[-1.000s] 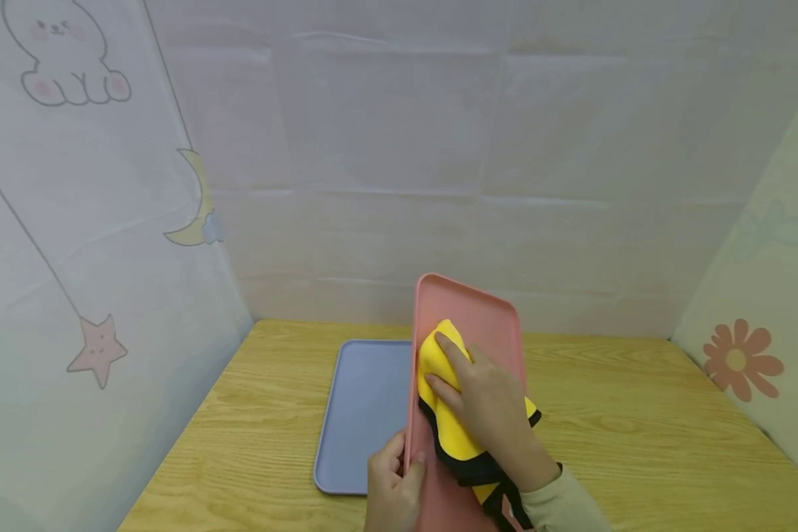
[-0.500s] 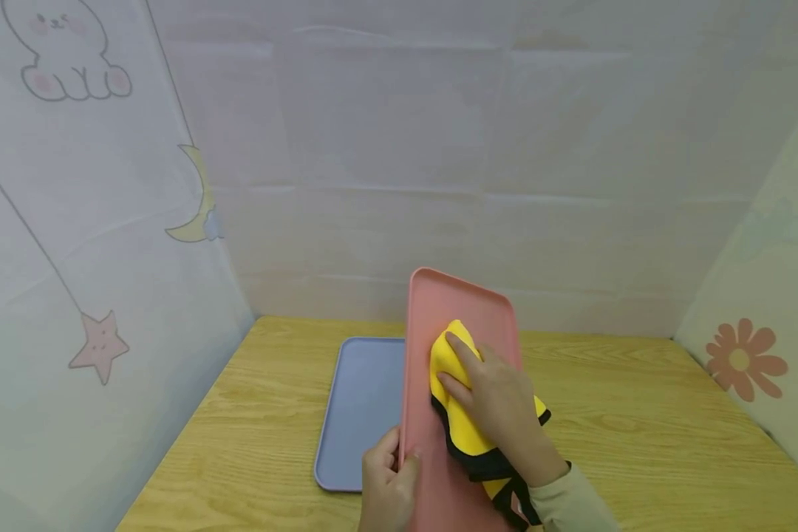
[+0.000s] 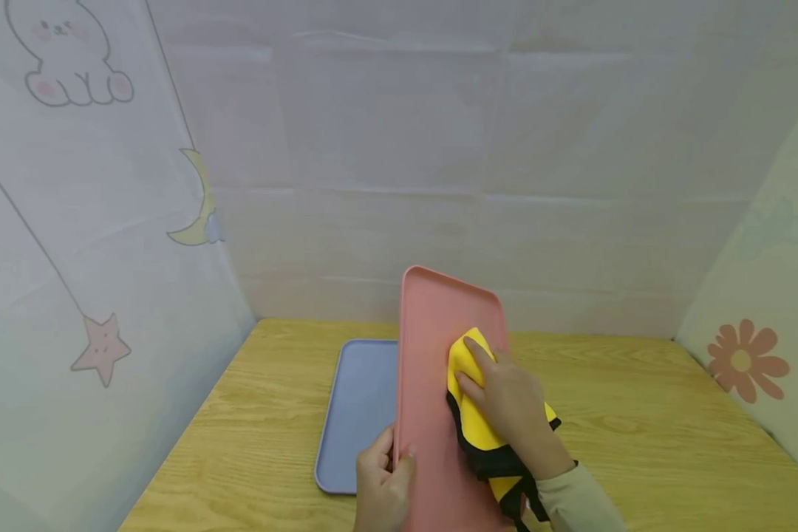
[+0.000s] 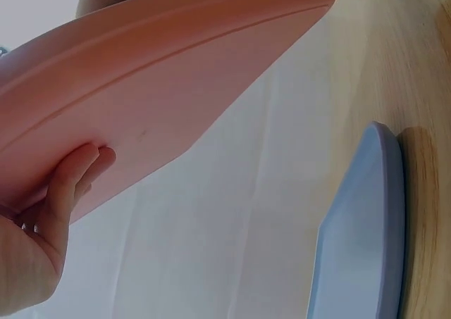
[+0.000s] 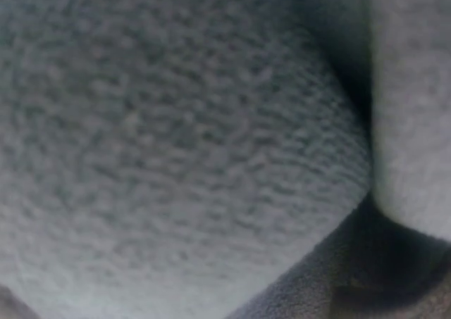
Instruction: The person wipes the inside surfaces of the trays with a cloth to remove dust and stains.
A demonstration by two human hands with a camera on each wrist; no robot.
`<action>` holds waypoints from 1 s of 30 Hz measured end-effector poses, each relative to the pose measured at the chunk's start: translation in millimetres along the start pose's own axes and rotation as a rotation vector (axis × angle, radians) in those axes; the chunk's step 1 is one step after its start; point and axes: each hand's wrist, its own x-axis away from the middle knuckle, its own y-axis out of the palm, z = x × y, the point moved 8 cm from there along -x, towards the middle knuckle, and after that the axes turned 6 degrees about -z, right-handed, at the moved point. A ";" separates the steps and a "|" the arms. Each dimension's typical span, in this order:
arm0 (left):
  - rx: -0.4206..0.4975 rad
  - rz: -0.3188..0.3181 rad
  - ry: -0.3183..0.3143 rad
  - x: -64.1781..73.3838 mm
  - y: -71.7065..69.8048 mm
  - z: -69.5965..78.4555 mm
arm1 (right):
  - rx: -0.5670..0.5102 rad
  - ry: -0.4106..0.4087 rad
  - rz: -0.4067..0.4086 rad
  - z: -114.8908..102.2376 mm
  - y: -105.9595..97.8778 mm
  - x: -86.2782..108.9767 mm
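My left hand (image 3: 382, 484) grips the left edge of a pink rectangular tray (image 3: 432, 414), with the thumb on the inner face. In the left wrist view, fingers (image 4: 77, 174) of that hand lie against the tray's underside. The tray is held up, steeply tilted, above the table. My right hand (image 3: 508, 395) holds a yellow cloth (image 3: 468, 403) with black edging against the tray's inner face, right of its middle. Part of the cloth hangs below the hand. Grey fuzzy fabric (image 5: 176, 150) fills most of the right wrist view, hiding the right fingers there.
A blue-grey rectangular tray (image 3: 355, 421) lies on the wooden table (image 3: 253, 428), partly hidden behind the pink tray and left hand. A pale hanging sheet (image 3: 386, 148) stands behind the table, with printed sheets at both sides.
The right hand and cloth have slid rightward and slightly down across the pink tray. The pink tray and left hand have shifted slightly left. The blue-grey tray has stayed put.
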 end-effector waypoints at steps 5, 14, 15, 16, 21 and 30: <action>-0.013 0.007 0.053 0.5 -1.6 4.2 | 0.006 0.045 -0.033 10.4 7.0 0.7; -0.017 0.019 0.073 0.2 -3.5 6.6 | -0.034 0.157 -0.173 35.9 26.6 1.2; -0.020 0.021 0.079 0.3 -3.9 6.8 | -0.045 0.168 -0.190 39.2 29.5 1.4; -0.024 0.022 0.084 0.3 -4.0 7.0 | -0.054 0.177 -0.208 42.2 32.0 1.7; -0.041 0.025 0.111 0.6 -4.6 8.3 | -0.107 0.202 -0.250 51.0 40.2 3.0; -0.043 0.031 0.113 0.2 -5.0 8.2 | -0.148 0.219 -0.238 51.6 40.7 5.9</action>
